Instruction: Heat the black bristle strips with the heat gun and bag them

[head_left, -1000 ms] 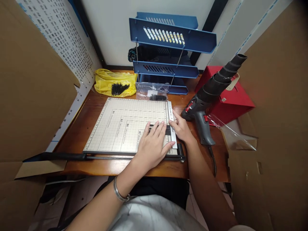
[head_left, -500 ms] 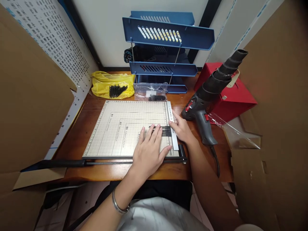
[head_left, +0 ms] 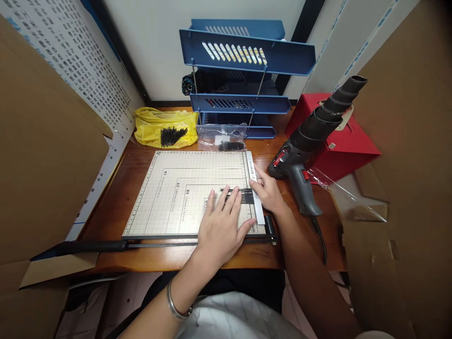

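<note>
The left hand [head_left: 221,229] is lying flat, fingers spread, over slender black rods [head_left: 247,196] on the cream gridded paper-cutter board [head_left: 165,202], their length running rightward to the silvery metal bar [head_left: 259,214] the right hand [head_left: 268,193] is touching, its grip unclear from here.

Black strips [head_left: 247,196], cream grid-patterned board [head_left: 192,200]

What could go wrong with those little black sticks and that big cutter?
The thin black sticks lie loose side by side under the left hand, so they might slide crooked if it shifts. The cutter's long arm runs along the board's near edge, close to the left wrist; fingers there could get hurt if it moved. And the right hand might bump the heat gun nearby.
</note>
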Available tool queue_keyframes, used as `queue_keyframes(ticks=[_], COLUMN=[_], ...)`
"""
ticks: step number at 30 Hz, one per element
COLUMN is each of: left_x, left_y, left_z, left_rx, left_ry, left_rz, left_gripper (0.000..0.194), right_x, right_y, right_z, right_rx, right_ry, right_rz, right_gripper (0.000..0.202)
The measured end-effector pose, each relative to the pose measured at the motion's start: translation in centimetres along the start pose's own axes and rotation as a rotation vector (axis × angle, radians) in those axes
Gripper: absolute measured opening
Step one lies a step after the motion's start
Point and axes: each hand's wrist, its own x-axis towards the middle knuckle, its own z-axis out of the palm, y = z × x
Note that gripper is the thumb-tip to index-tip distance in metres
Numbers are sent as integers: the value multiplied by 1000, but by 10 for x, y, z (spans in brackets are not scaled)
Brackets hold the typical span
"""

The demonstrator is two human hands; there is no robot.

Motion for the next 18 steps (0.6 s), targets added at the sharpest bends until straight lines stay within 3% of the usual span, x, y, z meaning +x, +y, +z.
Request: queue_keyframes(ticks=[11, 18], left_x=[1, 12], left_y=[0, 6], left_z=[-2, -1], left_rx=[32, 10], left_ry=[2, -31], left_rz=[21, 49], left_gripper=[71, 76], right_x=[-1, -1], right_y=[2, 0], right_z=[2, 1], right_rx=[26, -11], right_ry=[6, 30], right_rz=[5, 3], right_gripper=[80, 74])
